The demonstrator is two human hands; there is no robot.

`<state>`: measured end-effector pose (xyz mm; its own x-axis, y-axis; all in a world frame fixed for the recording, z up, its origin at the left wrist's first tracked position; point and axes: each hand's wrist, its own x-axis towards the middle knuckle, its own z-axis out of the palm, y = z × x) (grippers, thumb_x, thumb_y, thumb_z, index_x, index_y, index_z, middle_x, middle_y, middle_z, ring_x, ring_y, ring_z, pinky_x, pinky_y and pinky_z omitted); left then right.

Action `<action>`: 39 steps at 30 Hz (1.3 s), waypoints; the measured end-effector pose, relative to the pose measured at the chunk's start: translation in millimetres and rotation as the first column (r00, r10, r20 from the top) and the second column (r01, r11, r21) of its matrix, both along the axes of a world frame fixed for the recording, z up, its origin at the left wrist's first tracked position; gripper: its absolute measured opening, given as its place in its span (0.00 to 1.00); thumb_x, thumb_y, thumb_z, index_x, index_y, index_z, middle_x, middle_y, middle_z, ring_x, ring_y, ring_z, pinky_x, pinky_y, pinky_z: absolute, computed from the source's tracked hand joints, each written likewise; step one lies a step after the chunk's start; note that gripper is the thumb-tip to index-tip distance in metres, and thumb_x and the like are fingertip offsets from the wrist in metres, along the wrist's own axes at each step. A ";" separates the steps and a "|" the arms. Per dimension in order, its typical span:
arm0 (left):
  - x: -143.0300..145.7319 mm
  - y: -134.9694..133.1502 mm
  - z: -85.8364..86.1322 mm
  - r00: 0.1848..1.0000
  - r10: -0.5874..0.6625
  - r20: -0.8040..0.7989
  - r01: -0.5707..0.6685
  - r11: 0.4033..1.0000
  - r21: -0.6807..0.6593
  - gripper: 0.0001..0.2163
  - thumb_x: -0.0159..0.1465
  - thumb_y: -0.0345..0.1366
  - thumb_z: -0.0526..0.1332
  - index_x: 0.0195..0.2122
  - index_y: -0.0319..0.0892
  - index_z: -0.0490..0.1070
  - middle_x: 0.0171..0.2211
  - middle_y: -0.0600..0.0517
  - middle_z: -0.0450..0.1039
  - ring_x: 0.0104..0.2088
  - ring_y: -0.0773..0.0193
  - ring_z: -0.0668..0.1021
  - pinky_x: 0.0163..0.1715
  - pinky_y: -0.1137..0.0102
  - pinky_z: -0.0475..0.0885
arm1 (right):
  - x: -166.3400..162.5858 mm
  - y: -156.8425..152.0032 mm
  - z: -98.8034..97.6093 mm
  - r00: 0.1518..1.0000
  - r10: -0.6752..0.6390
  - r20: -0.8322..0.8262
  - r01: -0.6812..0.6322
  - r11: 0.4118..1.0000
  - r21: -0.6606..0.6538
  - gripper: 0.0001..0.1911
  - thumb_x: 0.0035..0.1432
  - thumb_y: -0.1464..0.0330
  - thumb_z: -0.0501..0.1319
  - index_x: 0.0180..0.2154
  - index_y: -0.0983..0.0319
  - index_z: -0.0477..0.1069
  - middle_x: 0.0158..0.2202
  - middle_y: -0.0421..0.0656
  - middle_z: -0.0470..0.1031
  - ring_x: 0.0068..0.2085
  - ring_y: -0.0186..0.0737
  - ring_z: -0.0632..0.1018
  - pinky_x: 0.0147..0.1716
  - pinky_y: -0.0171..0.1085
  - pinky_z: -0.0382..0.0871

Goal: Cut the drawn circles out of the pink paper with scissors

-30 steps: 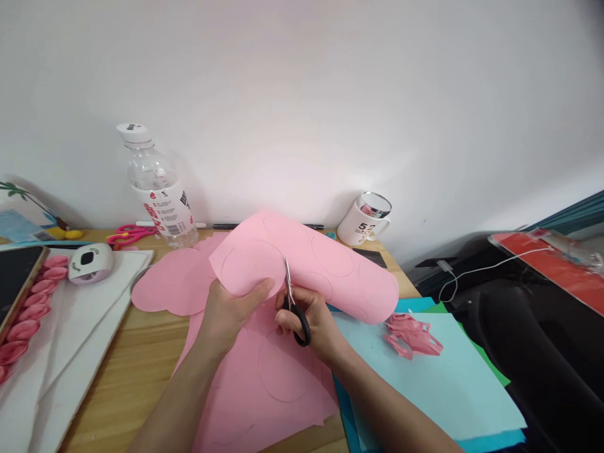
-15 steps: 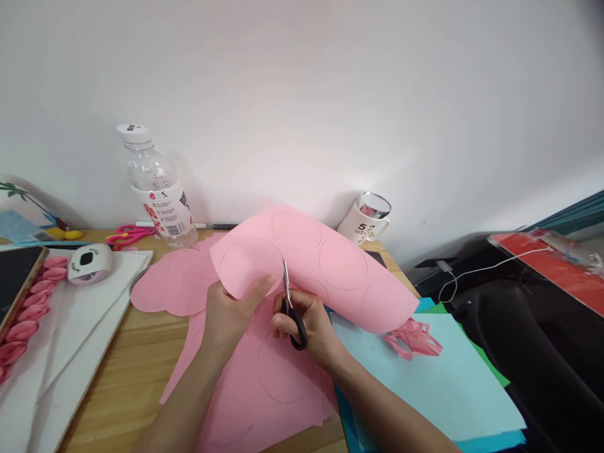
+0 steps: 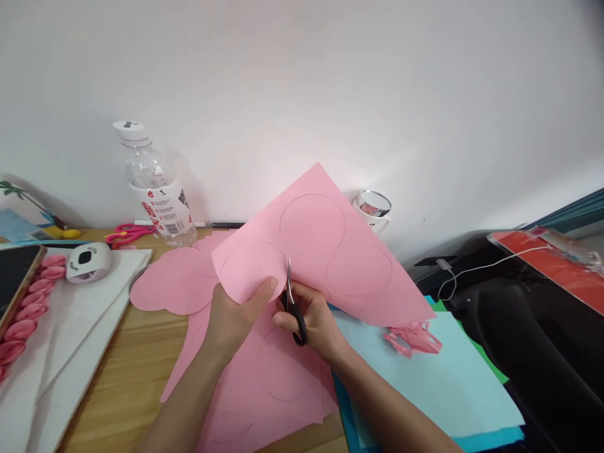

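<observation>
A pink paper sheet point(image 3: 312, 234) with several pencilled circles is raised above the table, its far corner pointing up at the wall. My left hand point(image 3: 238, 311) pinches its near left edge, thumb on top beside a partly cut circle. In my right hand point(image 3: 311, 318) are black-handled scissors point(image 3: 290, 302), their blades on the paper along that circle's right side. Beneath both hands lie more pink sheets point(image 3: 283, 377) with drawn circles. Cut pink circles point(image 3: 174, 283) overlap to the left of my left hand. Pink paper scraps point(image 3: 413, 340) lie right of my right hand.
A plastic bottle point(image 3: 158, 189) and pink scissors point(image 3: 129, 233) stand and lie at the back left. Behind the sheet is a white mug point(image 3: 377, 220). Light blue paper point(image 3: 425, 384) covers the right side. Rolled pink paper pieces point(image 3: 33, 308) and a phone point(image 3: 16, 270) are at far left.
The raised sheet has flattened out and its far corner has swung up, now covering more of the mug. Both hands stay nearly in place, the scissors still at the circle.
</observation>
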<state>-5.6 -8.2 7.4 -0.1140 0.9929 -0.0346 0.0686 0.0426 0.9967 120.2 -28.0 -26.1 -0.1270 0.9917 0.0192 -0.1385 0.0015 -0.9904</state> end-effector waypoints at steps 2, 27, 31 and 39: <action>-0.7 0.8 -0.9 1.000 -0.023 0.013 0.023 1.000 0.004 0.13 0.48 0.42 0.65 0.31 0.39 0.75 0.31 0.48 0.79 0.36 0.55 0.79 0.34 0.66 0.75 | 1.0 1.0 0.7 1.000 0.020 0.015 -0.020 1.000 0.013 0.22 0.38 0.56 0.71 0.24 0.62 0.63 0.21 0.35 0.60 0.22 0.29 0.59 0.21 0.32 0.55; 0.3 -0.2 1.0 0.999 -0.023 0.044 0.023 1.000 0.010 0.14 0.47 0.39 0.66 0.34 0.39 0.73 0.31 0.49 0.79 0.36 0.55 0.79 0.34 0.65 0.75 | 6.6 1.8 1.9 0.995 0.065 0.076 -0.064 0.998 -0.022 0.24 0.36 0.53 0.71 0.26 0.62 0.63 0.22 0.35 0.61 0.23 0.30 0.62 0.23 0.33 0.56; 0.4 -0.5 2.5 0.999 -0.031 0.019 0.031 0.999 -0.009 0.13 0.47 0.39 0.65 0.33 0.39 0.73 0.31 0.48 0.79 0.36 0.54 0.79 0.34 0.64 0.75 | 6.4 1.7 3.4 0.994 0.062 0.085 -0.061 0.998 -0.008 0.24 0.38 0.52 0.70 0.25 0.61 0.62 0.21 0.35 0.59 0.23 0.30 0.60 0.23 0.33 0.55; -0.9 -1.3 3.7 0.999 -0.048 0.015 0.049 0.999 -0.013 0.12 0.48 0.40 0.65 0.32 0.40 0.74 0.30 0.49 0.78 0.35 0.55 0.79 0.33 0.65 0.75 | 7.0 2.1 -0.4 0.995 0.051 0.085 -0.051 0.999 0.000 0.23 0.39 0.53 0.69 0.26 0.62 0.63 0.21 0.34 0.56 0.23 0.29 0.58 0.22 0.32 0.54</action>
<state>-6.5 -9.5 11.1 -0.0651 0.9967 -0.0487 0.0566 0.0524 0.9970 127.3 -25.9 -26.4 -0.1786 0.9839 0.0088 -0.0539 -0.0009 -0.9985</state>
